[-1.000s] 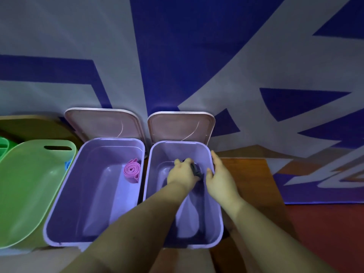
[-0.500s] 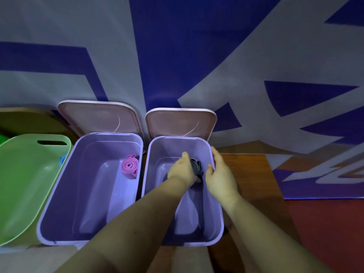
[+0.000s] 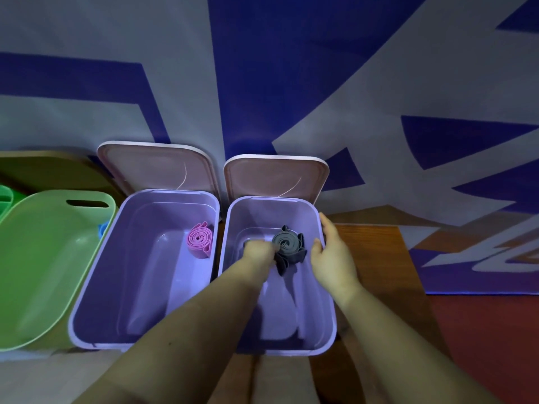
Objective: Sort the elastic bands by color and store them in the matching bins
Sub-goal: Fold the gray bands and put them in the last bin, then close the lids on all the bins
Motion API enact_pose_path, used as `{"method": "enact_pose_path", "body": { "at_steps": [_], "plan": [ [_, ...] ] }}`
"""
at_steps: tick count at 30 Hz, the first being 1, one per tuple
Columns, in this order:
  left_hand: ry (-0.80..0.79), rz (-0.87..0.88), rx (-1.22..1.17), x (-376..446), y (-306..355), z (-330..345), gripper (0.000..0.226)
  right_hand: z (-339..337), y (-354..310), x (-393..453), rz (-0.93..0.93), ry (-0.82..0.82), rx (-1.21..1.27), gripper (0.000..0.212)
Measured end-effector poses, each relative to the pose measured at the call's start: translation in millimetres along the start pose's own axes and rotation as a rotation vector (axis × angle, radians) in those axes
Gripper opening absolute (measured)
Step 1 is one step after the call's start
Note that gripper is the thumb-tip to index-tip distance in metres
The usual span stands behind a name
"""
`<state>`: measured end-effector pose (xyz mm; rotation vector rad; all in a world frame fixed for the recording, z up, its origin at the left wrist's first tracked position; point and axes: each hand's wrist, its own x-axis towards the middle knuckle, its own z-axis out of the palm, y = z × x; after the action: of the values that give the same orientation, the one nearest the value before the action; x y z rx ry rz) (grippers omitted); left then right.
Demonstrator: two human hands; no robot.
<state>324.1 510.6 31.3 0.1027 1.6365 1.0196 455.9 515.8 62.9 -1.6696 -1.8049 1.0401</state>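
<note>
Against the blue-patterned wall, your left hand (image 3: 258, 252) is touching the grey band (image 3: 287, 247), grip unclear, in the right bin (image 3: 328, 322); your right hand (image 3: 332, 255), fingers relaxed, is resting on its rim.

The two lilac bins (image 3: 326, 330) are smooth, slightly glossy plastic (likewise the green tub (image 3: 43, 272)). The grey band (image 3: 287, 246) looks matt rubber; the worktop (image 3: 376, 258) is wood-grained.

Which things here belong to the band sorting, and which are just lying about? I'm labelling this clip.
Job:
grey band
pink band
right purple bin
left purple bin
left hand
right hand

Lying about:
green tub
wooden table
blue-and-white banner
</note>
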Motion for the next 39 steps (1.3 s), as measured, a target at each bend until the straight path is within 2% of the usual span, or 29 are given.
{"method": "enact_pose_path", "body": {
  "at_steps": [2,4,6,12,15,18,21,23,24,25,26,28,32,34,36,39],
  "plan": [
    [-0.040,-0.061,-0.072,-6,-2,4,0.005,-1,0,0,-0.004,-0.005,-0.001,0.051],
    [-0.078,-0.062,-0.101,-10,-3,6,0.022,-1,0,0,-0.013,-0.006,-0.004,0.051],
    [-0.095,-0.067,-0.130,-11,-2,5,0.028,0,0,1,-0.014,-0.010,-0.006,0.051],
    [-0.102,-0.100,-0.203,-18,5,-4,0.013,-7,-2,3,-0.019,-0.064,0.011,0.052],
    [-0.088,-0.077,-0.139,-30,11,-8,0.025,-12,-6,4,-0.034,-0.085,-0.039,0.058],
    [-0.122,0.000,0.069,-47,20,-14,0.034,-20,-14,3,-0.047,-0.085,-0.108,0.065],
    [-0.156,0.159,0.302,-65,33,-23,0.032,-32,-27,-1,-0.093,-0.061,-0.184,0.069],
    [-0.160,0.353,0.529,-76,42,-32,0.023,-43,-39,-4,-0.140,-0.038,-0.248,0.070],
    [-0.154,0.473,0.660,-83,47,-37,0.012,-48,-45,-5,-0.165,-0.026,-0.281,0.070],
    [-0.129,0.597,0.792,-90,53,-43,0.013,-54,-51,-6,-0.195,-0.008,-0.321,0.070],
    [-0.074,0.729,0.934,-95,58,-49,0.024,-58,-59,-6,-0.226,0.013,-0.361,0.070],
    [0.062,1.018,1.141,-103,73,-60,0.030,-67,-74,-6,-0.297,0.059,-0.424,0.068],
    [0.283,1.497,1.264,-106,102,-69,0.031,-73,-100,-2,-0.444,0.145,-0.590,0.064],
    [0.355,1.555,1.380,-94,111,-70,0.039,-71,-108,4,-0.497,0.155,-0.681,0.063],
    [0.421,1.533,1.476,-85,118,-70,0.048,-66,-114,11,-0.546,0.129,-0.763,0.062],
    [0.467,1.562,1.532,-73,125,-70,0.049,-56,-113,24,-0.600,0.106,-0.870,0.058]
  ]
}}
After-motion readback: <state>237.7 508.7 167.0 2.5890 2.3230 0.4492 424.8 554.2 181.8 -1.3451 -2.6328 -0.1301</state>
